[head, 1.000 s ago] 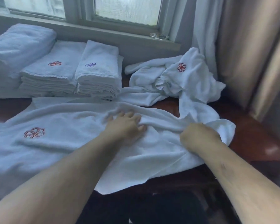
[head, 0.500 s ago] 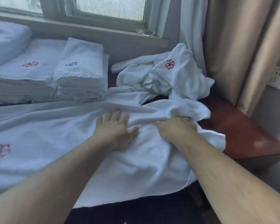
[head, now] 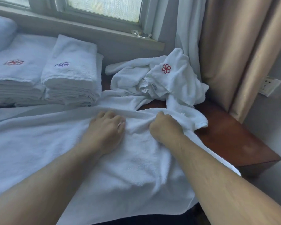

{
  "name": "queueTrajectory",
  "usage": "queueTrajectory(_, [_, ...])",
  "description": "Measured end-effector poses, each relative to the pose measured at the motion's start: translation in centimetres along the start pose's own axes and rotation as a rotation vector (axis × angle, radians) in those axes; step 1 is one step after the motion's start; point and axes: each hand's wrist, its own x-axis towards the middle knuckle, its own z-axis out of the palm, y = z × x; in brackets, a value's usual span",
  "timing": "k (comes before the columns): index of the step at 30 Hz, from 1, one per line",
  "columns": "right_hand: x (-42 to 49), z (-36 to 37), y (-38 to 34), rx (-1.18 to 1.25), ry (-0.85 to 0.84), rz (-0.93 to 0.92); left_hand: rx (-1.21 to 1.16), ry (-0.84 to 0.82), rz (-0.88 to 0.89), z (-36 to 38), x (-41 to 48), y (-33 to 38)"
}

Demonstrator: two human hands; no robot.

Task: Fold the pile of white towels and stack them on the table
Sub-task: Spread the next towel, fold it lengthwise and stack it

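A large white towel (head: 39,143) lies spread over the brown table (head: 234,140), its near edge hanging off the front. My left hand (head: 106,129) rests on the towel with fingers curled at its bunched far edge. My right hand (head: 165,126) grips that same ridge of cloth just to the right. Behind them, a crumpled pile of white towels (head: 161,82) with a red flower logo lies against the wall. At the back left stand two stacks of folded towels, one with a purple logo (head: 71,73), one with a red logo (head: 15,73).
A window sill (head: 104,33) runs behind the stacks. White and beige curtains (head: 225,54) hang at the right, close to the crumpled pile. A wall socket (head: 268,85) sits past the curtains. The table's right corner (head: 266,158) is bare wood.
My right hand has slid left along the towel's far edge toward my left hand, bunching the cloth. My left fingers have curled. The view has shifted right.
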Motion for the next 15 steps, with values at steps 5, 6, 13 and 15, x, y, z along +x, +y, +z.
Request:
queueTrajectory(5, [1.6, -2.2, -0.1, 0.29, -0.052, 0.13, 0.109, -0.161, -0.104, -0.6, 1.0, 0.7])
queueTrajectory(6, [1.9, -2.7, -0.2, 0.335, -0.161, 0.198, 0.139, -0.199, -0.122, -1.0, 1.9, 1.1])
queueTrajectory(13, [3.7, -3.4, 1.1, 0.19, -0.222, 0.38, 0.038, 0.113, 0.046, 1.2, 4.7, 1.3])
queueTrajectory(15, [4.1, -2.4, 2.1, 0.225, -0.074, 0.376, 0.046, 0.083, 0.091, 2.1, 5.0, 0.6])
